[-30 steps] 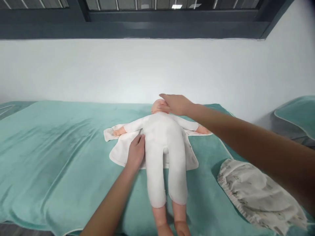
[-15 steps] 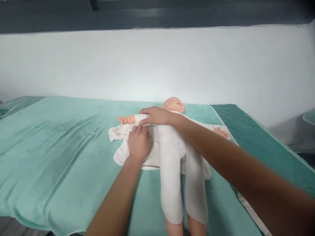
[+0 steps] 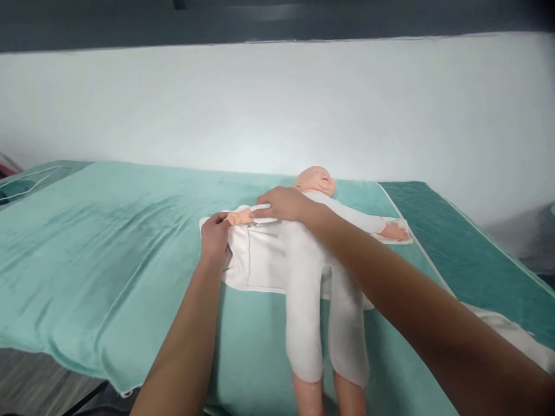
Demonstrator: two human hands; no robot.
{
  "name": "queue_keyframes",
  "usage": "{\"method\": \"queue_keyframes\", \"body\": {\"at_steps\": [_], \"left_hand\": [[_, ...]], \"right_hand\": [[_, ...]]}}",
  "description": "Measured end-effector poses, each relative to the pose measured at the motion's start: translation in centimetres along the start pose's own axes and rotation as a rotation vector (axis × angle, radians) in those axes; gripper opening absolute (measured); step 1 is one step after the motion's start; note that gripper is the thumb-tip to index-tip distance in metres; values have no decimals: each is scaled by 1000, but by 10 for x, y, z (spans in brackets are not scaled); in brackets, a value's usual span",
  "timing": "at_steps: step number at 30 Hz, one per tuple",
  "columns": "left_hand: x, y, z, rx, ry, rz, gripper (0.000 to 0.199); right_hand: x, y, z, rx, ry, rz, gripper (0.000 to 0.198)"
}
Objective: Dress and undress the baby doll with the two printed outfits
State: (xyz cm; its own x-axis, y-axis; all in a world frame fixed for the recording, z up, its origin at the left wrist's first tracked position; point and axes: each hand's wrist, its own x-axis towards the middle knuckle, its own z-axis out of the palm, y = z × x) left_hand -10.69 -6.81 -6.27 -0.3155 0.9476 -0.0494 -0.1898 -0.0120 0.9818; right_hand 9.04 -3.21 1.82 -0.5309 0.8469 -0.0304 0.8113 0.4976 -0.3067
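A baby doll [image 3: 304, 300] with a white cloth body lies on its back, legs toward me. Under it is spread a white baby shirt [image 3: 260, 263], one sleeve below the doll's outstretched arm on the right. My right hand [image 3: 284, 203] is closed around the doll's other arm [image 3: 265, 212], on the left side. At that arm's end, my left hand [image 3: 215, 237] has its fingers pinched by the doll's small hand [image 3: 240, 217], with shirt cloth bunched there. Whether those fingertips grip the doll's hand, the cloth or both is hidden.
A light green sheet [image 3: 108, 248] with creases covers the bed, and a darker green strip [image 3: 463, 242] runs along the right. Behind stands a white wall [image 3: 260, 110]. White cloth [image 3: 505, 329] lies at the right, partly behind my forearm.
My left hand has moved left and up, from the shirt beside the doll's body to the doll's hand. The shirt's left side is pulled up and folded. The view has shifted slightly.
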Motion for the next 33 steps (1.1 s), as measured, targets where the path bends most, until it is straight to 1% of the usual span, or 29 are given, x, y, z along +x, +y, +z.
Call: {"method": "queue_keyframes", "body": {"at_steps": [2,4,6,8,9,11,13,16,19,20,21,22,23,25,27,30,33], "left_hand": [[-1,3,0,-107,35,-65,30],[-3,4,1,-132,65,-88,30],[-5,4,2,-34,120,-25,25],[-8,2,5,153,176,104,17],[-11,1,6,248,183,168,14],[-15,-1,10,394,157,254,14],[-19,-2,12,476,106,303,19],[-22,-3,15,553,-17,366,19],[-25,-3,16,512,-179,384,18],[-25,-3,16,472,-201,381,19],[-24,-4,16,438,-195,379,22],[-23,-5,16,424,-160,387,23],[-22,-6,15,440,-108,407,23],[-18,-9,12,553,3,464,21],[-14,-14,10,692,49,516,21],[-12,-19,10,853,53,557,27],[-13,-21,11,975,84,551,34]], "right_hand": [[1,0,2,-31,7,-4,49],[2,-1,5,-63,6,-11,49],[4,-2,8,-96,13,-17,50],[6,-3,11,-124,22,-19,51],[7,-3,11,-136,25,-18,51],[8,-3,12,-154,26,-9,51],[9,-4,13,-174,30,1,50],[12,-6,16,-231,38,-4,44],[15,-8,21,-253,43,-33,31],[16,-8,22,-235,49,-37,30],[15,-8,23,-207,60,-32,31],[14,-8,22,-173,77,-22,33],[11,-7,21,-138,103,-10,35],[2,-5,16,-53,182,20,33],[-14,-1,11,68,299,67,28],[-48,13,12,224,543,194,26],[-89,35,27,234,832,351,26]]}}
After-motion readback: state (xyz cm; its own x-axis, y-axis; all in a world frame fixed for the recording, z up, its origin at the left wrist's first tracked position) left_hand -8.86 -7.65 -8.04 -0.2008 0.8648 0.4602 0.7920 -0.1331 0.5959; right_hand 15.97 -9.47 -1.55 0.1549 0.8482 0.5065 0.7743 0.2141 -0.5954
